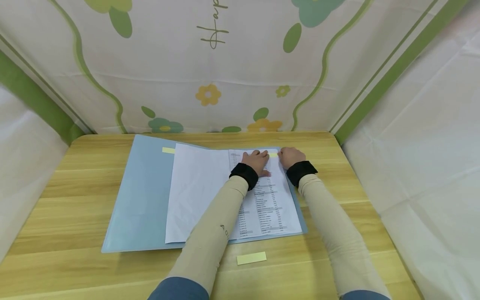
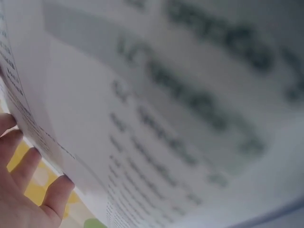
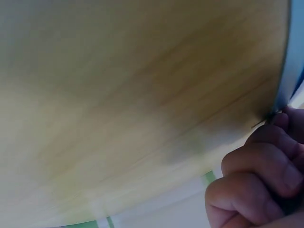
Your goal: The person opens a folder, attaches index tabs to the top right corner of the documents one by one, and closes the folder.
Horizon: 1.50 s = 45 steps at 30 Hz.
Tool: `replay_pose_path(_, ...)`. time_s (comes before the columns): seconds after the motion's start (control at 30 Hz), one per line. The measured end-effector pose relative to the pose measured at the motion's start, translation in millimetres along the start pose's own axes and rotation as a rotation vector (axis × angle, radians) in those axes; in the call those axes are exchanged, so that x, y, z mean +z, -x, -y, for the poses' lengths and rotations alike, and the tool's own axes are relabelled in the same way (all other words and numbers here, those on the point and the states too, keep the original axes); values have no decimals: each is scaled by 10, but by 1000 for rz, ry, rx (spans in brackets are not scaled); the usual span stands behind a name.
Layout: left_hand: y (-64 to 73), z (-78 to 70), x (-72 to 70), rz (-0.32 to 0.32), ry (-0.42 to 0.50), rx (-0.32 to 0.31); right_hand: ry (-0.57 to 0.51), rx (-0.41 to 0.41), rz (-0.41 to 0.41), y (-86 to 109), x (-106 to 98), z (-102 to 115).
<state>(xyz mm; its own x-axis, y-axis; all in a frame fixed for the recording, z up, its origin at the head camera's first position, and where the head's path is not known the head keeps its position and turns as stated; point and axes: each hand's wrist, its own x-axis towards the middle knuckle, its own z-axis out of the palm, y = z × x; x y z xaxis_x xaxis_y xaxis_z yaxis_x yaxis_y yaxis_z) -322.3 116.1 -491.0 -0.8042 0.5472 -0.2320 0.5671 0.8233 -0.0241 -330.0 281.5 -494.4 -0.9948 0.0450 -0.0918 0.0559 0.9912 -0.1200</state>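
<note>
A light blue folder (image 1: 140,200) lies open on the wooden table. On its right half is a printed sheet (image 1: 286,208) with columns of text, and a blank white sheet (image 1: 196,183) is to the left of that. My left hand (image 1: 256,161) rests on the upper part of the printed sheet, fingers spread. In the left wrist view its fingers (image 2: 57,190) lie over the paper's far edge. My right hand (image 1: 291,157), fingers curled, pinches the folder's edge at the top right corner. A pale yellow strip (image 1: 273,155) lies on the sheet between both hands.
Another yellow strip (image 1: 251,258) lies on the table (image 1: 60,221) in front of the folder. A third yellow strip (image 1: 168,150) shows at the blank sheet's upper left edge. A flower-patterned curtain (image 1: 165,83) hangs behind the table, with white cloth (image 1: 431,146) at the right.
</note>
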Motion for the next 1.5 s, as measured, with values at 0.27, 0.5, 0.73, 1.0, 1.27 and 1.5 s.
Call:
replay_pose_path(0.27, -33, -3, -2, 26, -4, -11, -20, 27, -4, 23, -58, 42)
replay_pose_path(0.5, -30, -26, -6, 11, 15, -18, -67, 15, -32, -30, -31, 130)
replay_pose_path(0.73, -19, -33, -14, -6, 19, -13, -74, 12, -24, -95, 31, 180)
replay_pose_path(1.0, -45, -9, 2, 0, 36, -24, -73, 38, 17, -61, -24, 176)
replay_pose_path(1.27, -79, -13, 36, -20, 65, -26, -81, 65, 13, -8, -40, 100)
replay_pose_path(1.5, -55, -16, 42, -76, 100, -46, -72, -25, 12, -2, -10, 190)
